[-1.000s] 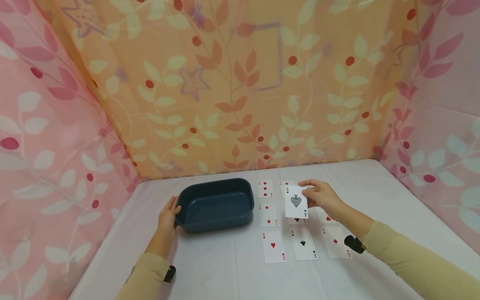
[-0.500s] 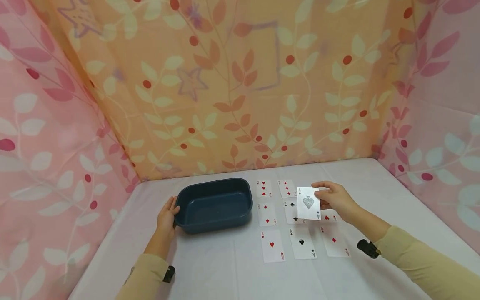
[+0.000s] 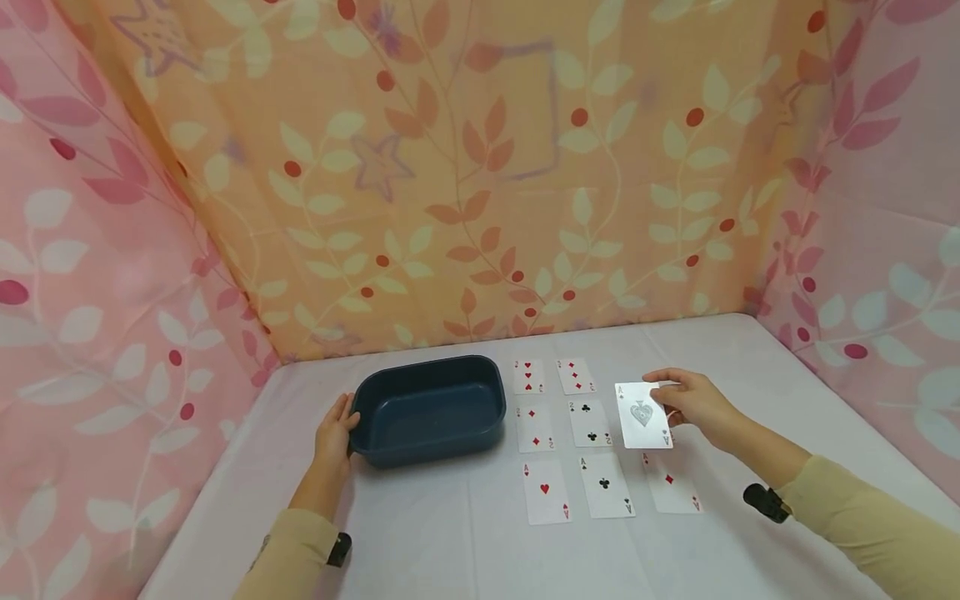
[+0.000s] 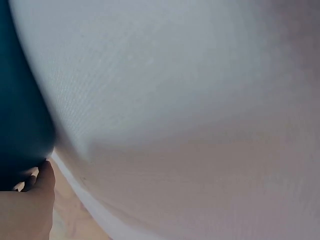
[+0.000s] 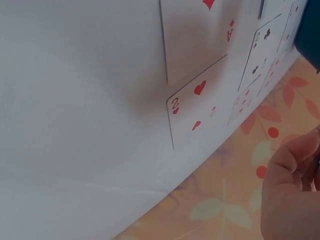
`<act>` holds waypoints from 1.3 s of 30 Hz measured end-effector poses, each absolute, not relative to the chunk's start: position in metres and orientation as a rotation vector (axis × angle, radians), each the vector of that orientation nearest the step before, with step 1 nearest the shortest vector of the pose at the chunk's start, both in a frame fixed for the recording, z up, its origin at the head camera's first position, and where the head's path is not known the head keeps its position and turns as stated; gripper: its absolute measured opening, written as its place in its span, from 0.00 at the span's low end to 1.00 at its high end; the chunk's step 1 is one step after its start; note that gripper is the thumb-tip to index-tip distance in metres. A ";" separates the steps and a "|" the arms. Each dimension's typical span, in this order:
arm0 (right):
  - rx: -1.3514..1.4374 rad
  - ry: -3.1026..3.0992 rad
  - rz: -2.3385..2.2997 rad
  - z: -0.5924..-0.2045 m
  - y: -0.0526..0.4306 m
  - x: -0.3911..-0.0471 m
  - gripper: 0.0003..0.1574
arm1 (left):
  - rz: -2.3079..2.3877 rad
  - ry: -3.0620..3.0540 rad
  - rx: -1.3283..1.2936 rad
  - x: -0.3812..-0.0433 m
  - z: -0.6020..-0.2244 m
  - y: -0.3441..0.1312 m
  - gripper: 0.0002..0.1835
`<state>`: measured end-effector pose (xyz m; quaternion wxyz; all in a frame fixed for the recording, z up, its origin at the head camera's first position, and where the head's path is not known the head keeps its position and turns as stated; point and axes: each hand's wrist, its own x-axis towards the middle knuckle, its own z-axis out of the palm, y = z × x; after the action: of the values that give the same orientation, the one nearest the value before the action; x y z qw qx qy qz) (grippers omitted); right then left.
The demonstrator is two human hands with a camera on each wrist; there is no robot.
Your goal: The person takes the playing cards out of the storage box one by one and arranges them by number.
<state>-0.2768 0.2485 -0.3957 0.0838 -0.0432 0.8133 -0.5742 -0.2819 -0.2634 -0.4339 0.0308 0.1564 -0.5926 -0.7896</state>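
Note:
My right hand [image 3: 693, 406] pinches an ace of spades [image 3: 637, 429] by its upper right edge and holds it face up over the right side of the card rows. Hidden under it in the head view, a two of hearts [image 5: 186, 111] shows in the right wrist view, beside the ace of diamonds [image 3: 671, 490]. At the left end of a dark blue rectangular tub [image 3: 427, 450], my left hand [image 3: 332, 437] grips the wall, thumb at the rim. The inside of the tub shows no cards.
Left of the held card lie the two of clubs [image 3: 588, 423] and two of diamonds [image 3: 534, 429]. Nearer are the ace of hearts [image 3: 545, 504] and ace of clubs [image 3: 606, 500]. Two red threes, hearts [image 3: 528, 377] and diamonds [image 3: 575, 377], lie farthest back on the white tablecloth [image 3: 420, 533].
My right hand has carried the ace of spades to the right and slightly down, uncovering the two of clubs and three of diamonds. The left hand and tub stay in place.

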 end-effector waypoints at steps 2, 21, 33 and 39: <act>-0.123 2.431 -1.695 -0.397 0.253 -0.275 0.27 | -2.431 -1.828 0.480 -0.282 -0.433 -0.264 0.34; 0.004 2.510 -1.542 -0.418 0.304 -0.261 0.28 | -2.421 -1.827 0.482 -0.281 -0.435 -0.264 0.34; 0.093 2.539 -1.473 -0.435 0.334 -0.253 0.28 | -2.401 -1.834 0.483 -0.283 -0.435 -0.265 0.34; 0.112 2.542 -1.459 -0.441 0.346 -0.252 0.29 | -2.419 -1.801 0.471 -0.284 -0.436 -0.262 0.34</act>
<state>-0.2518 0.3457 -0.4409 0.1042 0.0379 0.8619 -0.4948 -0.2842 -0.2616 -0.4355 0.0446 0.1542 -0.5895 -0.7917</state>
